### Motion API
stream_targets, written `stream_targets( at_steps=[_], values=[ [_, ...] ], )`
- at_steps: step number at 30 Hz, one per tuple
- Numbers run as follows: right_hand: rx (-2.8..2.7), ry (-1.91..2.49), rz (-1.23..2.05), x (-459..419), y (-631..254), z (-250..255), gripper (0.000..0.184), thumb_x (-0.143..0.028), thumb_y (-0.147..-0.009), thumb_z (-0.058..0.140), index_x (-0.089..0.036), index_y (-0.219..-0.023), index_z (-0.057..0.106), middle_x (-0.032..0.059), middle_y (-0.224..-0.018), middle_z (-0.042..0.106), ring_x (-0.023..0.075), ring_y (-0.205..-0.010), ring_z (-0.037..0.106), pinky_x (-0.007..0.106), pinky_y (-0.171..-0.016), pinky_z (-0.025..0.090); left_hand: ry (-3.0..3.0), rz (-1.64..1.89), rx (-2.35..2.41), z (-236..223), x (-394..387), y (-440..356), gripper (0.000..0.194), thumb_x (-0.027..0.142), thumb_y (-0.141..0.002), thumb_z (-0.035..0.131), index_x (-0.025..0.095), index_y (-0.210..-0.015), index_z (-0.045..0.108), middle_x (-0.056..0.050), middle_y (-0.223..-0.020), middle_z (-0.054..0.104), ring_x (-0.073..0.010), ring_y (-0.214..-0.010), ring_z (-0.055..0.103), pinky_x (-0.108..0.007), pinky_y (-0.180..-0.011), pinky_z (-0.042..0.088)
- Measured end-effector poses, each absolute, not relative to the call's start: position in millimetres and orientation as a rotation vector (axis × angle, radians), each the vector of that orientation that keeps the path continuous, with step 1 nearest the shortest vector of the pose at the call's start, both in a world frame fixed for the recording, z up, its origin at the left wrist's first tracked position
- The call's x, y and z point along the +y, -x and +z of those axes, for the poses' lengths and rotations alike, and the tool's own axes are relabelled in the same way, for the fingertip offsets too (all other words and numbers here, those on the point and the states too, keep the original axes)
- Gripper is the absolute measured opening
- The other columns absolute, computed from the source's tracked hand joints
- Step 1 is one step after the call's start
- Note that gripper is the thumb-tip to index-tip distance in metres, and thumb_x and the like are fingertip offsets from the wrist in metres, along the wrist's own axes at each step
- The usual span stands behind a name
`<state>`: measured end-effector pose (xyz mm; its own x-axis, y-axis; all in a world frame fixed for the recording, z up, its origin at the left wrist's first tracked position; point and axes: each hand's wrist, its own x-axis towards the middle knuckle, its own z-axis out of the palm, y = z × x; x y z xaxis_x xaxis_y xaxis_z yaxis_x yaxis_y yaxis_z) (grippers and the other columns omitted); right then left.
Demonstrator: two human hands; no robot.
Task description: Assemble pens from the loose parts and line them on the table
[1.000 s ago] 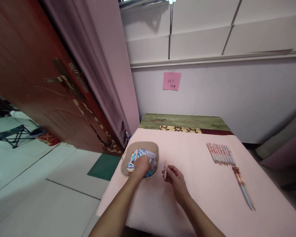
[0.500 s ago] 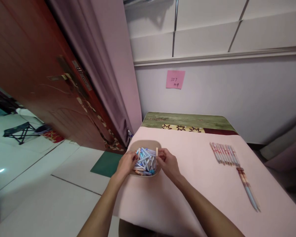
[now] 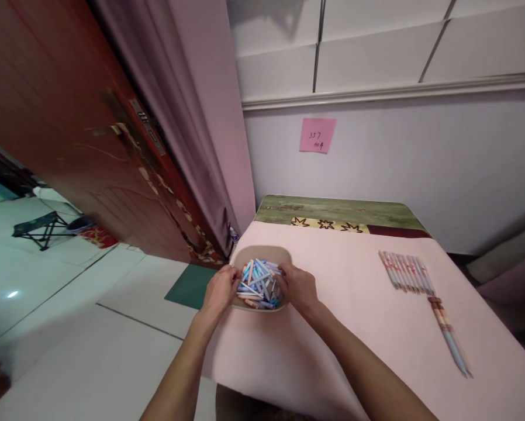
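A beige rounded box (image 3: 269, 252) stands near the left edge of the table, holding a loose heap of slim pen caps or pen parts (image 3: 258, 283) in blue, white, lilac and peach. My left hand (image 3: 222, 287) is at its left side, fingers curled together over the rim. On the opposite side, my right hand (image 3: 300, 287) has its fingertips closed inside the right rim, touching the heap. What either hand pinches is hidden by the fingers.
A row of several pens (image 3: 406, 272) lies on the pink-covered table (image 3: 354, 327) at right, with two longer pens (image 3: 451, 339) nearer me. Beyond stands a wall with a pink note (image 3: 317, 135). A brown door (image 3: 126, 164) is at left.
My right hand has lowered into the box's right side; the upright cream piece at its fingertips no longer shows. My left hand stays by the left rim. The view has shifted slightly.
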<state>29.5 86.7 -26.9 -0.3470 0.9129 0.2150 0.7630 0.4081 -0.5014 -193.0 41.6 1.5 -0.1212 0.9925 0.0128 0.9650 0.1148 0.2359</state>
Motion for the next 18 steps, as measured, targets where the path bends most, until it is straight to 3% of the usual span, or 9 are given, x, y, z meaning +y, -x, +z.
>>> stream_targets(
  at_steps=[6,12,18],
  values=[
    [-2.325,1.129,0.405,42,-42,-39,0.027,-0.036,-0.095,0.047,-0.024,-0.082,0.067,0.0053,-0.081,0.070,0.0170,-0.073,0.064,0.023,-0.063,0.038,-1.951,0.420,2.280,-4,43,197,0.014,0.021,-0.082,0.049,0.021,-0.080,0.063,-0.003,-0.085,0.061,-0.0166,-0.077,0.058,-0.025,-0.069,0.039],
    [-2.362,0.995,0.455,23,-48,-48,0.015,-0.032,-0.092,0.054,-0.025,-0.092,0.067,0.0051,-0.092,0.070,0.0187,-0.083,0.063,0.026,-0.072,0.043,-1.886,0.573,2.304,-1,48,197,0.012,0.020,-0.080,0.051,0.019,-0.078,0.063,-0.004,-0.081,0.062,-0.0166,-0.076,0.059,-0.025,-0.072,0.041],
    [-2.401,0.985,0.503,4,-69,-49,0.017,-0.032,-0.092,0.052,-0.026,-0.095,0.068,0.0045,-0.093,0.071,0.0195,-0.082,0.064,0.028,-0.073,0.044,-1.848,0.521,2.302,4,45,192,0.011,0.019,-0.079,0.053,0.018,-0.080,0.064,-0.003,-0.081,0.065,-0.0146,-0.073,0.060,-0.023,-0.069,0.042]
  ],
)
